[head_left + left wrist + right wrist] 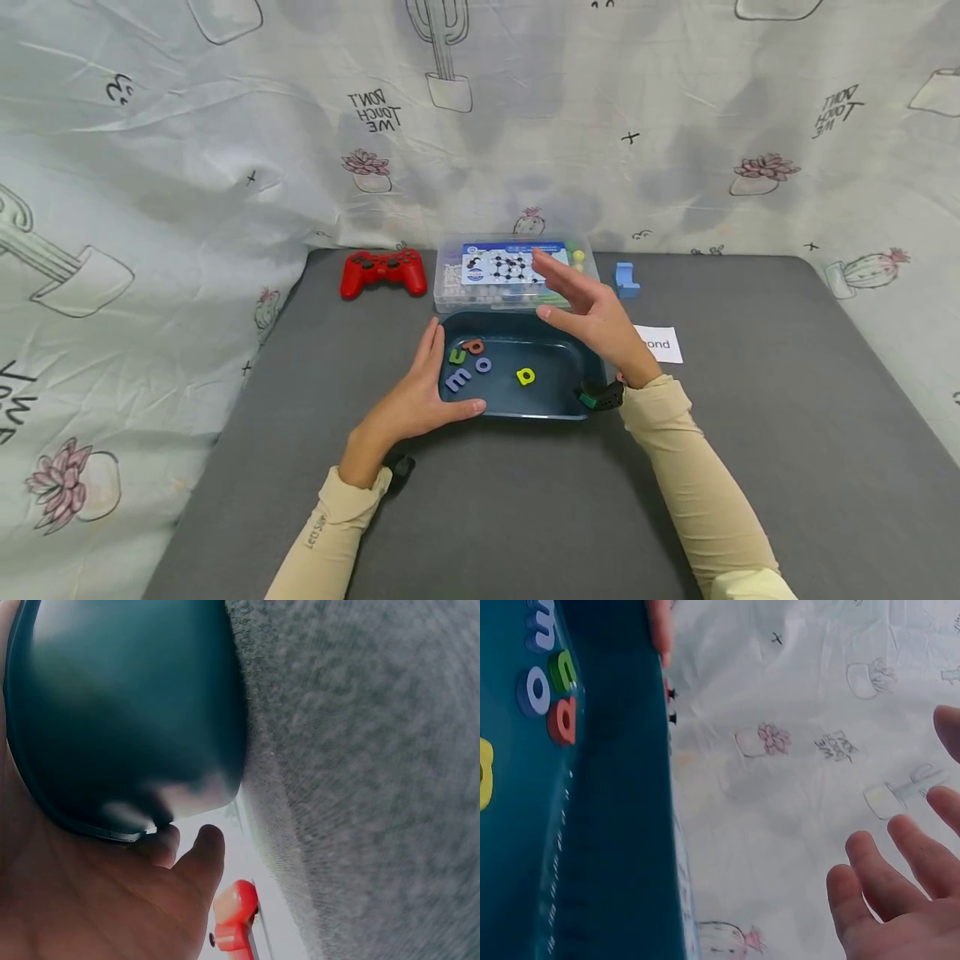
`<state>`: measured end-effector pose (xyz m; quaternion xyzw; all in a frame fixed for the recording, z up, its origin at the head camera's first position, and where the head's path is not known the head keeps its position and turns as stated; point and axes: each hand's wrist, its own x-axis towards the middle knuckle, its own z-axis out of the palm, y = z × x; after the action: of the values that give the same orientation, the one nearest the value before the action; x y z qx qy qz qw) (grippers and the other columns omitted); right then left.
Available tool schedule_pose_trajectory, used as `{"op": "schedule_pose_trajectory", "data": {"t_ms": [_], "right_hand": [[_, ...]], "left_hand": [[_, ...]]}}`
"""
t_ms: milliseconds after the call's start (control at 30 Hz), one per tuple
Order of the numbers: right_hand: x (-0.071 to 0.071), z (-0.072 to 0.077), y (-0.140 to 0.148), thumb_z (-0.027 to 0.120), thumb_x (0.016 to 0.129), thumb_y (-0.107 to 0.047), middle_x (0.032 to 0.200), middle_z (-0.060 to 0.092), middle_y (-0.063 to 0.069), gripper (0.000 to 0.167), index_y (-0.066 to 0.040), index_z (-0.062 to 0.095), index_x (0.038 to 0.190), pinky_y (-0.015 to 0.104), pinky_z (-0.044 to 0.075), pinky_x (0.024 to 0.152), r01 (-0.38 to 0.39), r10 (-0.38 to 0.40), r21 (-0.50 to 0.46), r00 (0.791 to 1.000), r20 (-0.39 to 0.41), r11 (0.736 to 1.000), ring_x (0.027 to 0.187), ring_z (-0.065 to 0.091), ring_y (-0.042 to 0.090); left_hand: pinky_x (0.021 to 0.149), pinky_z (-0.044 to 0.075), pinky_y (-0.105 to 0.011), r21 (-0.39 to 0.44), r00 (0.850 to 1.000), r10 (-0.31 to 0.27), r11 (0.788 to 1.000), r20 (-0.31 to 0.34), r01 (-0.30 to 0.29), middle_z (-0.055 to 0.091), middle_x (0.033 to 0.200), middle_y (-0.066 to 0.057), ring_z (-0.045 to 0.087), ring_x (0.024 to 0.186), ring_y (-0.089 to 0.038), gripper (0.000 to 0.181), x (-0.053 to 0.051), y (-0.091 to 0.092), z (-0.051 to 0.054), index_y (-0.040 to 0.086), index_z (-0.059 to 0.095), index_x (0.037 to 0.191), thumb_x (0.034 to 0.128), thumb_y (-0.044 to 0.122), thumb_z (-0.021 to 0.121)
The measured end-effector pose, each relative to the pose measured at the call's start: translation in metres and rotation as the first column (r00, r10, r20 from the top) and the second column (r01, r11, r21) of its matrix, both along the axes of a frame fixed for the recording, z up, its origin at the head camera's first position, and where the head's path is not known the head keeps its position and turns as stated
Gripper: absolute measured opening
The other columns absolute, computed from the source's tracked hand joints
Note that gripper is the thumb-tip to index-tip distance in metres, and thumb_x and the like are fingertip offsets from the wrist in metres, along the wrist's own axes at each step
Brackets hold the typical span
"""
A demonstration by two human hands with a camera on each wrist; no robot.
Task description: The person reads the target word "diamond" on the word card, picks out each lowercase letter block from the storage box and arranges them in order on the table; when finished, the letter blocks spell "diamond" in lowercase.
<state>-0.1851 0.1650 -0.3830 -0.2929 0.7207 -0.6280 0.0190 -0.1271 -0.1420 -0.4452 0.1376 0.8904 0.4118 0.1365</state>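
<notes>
A dark teal tray [558,408] lies on the grey table. Inside are a purple letter m [458,380], a green letter [457,357], a red letter [474,346], a purple letter o [483,365] and a yellow letter [526,377]. Along the tray's left end lies my left hand [415,393], its thumb at the front rim and fairly straight fingers against the outer side. My right hand [592,321] hovers above the tray's far right corner, holding nothing. Spread fingers show on that right hand [900,892] in the right wrist view, apart from the tray wall [630,825].
Behind the tray stands a clear plastic case [450,292] with a molecule-picture label. To its left is a red game controller [384,272]; a small blue stand [626,280] is at its right. A white card [663,344], its text partly hidden, lies beyond my right wrist.
</notes>
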Motion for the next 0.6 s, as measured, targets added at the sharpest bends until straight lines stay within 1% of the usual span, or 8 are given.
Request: {"op": "schedule_pose_trajectory", "data": {"t_ms": [67,167,267,367,467,600], "right_hand": [[-0.002,-0.003,-0.005,0.068,0.104,-0.001,0.171,0.037,0.003,0.072,-0.016,0.04,0.168,0.048,0.039,0.12,-0.02,0.02,0.028,1.0,0.018,0.999,0.156,0.036,0.022],[-0.003,-0.009,-0.009,0.069,0.104,-0.003,0.172,0.035,0.004,0.073,-0.017,0.037,0.169,0.06,0.037,0.119,-0.056,0.052,0.068,0.997,0.056,0.996,0.156,0.035,0.027],[-0.005,-0.016,-0.013,0.07,0.104,-0.005,0.173,0.034,0.006,0.075,-0.018,0.036,0.17,0.067,0.034,0.118,-0.1,0.092,0.1,0.993,0.081,0.99,0.156,0.035,0.03],[-0.007,-0.022,-0.017,0.07,0.104,-0.007,0.171,0.036,0.009,0.073,-0.015,0.038,0.169,0.07,0.033,0.117,-0.137,0.127,0.134,0.989,0.078,0.981,0.154,0.039,0.032],[-0.008,-0.026,-0.02,0.071,0.103,-0.009,0.169,0.04,0.012,0.071,-0.012,0.04,0.167,0.069,0.032,0.118,-0.163,0.154,0.185,0.986,0.065,0.969,0.151,0.043,0.034],[-0.01,-0.029,-0.025,0.071,0.103,-0.012,0.166,0.044,0.013,0.069,-0.011,0.043,0.166,0.068,0.032,0.119,-0.182,0.17,0.23,0.983,0.071,0.956,0.148,0.047,0.035]], "left_hand": [[0.123,0.026,-0.062,-0.005,1.0,0.001,1.0,0.003,0.0,-0.02,0.177,0.006,0.004,0.163,-0.031,0.131,0.0,0.0,0.0,0.016,-0.007,0.173,0.0866,0.056,0.083],[0.123,0.026,-0.063,-0.01,1.0,-0.004,1.0,0.009,0.004,-0.02,0.177,0.005,0.004,0.163,-0.032,0.132,0.001,0.002,-0.001,0.015,-0.007,0.173,0.0861,0.057,0.083],[0.123,0.025,-0.063,-0.013,1.0,-0.009,1.0,0.011,0.009,-0.02,0.177,0.004,0.003,0.163,-0.032,0.131,0.001,0.003,-0.003,0.014,-0.006,0.173,0.0862,0.057,0.083],[0.123,0.025,-0.064,-0.004,1.0,-0.009,1.0,0.002,0.009,-0.019,0.177,0.003,0.004,0.163,-0.033,0.13,0.001,0.003,-0.003,0.013,-0.005,0.173,0.0871,0.054,0.083],[0.123,0.024,-0.064,0.004,1.0,-0.007,1.0,-0.005,0.007,-0.019,0.177,0.003,0.004,0.163,-0.033,0.129,0.0,0.002,-0.003,0.013,-0.005,0.173,0.0878,0.053,0.084],[0.123,0.022,-0.065,0.005,1.0,-0.005,1.0,-0.004,0.005,-0.02,0.177,0.004,0.003,0.163,-0.033,0.129,-0.002,0.0,-0.003,0.014,-0.006,0.173,0.0881,0.053,0.084]]}}
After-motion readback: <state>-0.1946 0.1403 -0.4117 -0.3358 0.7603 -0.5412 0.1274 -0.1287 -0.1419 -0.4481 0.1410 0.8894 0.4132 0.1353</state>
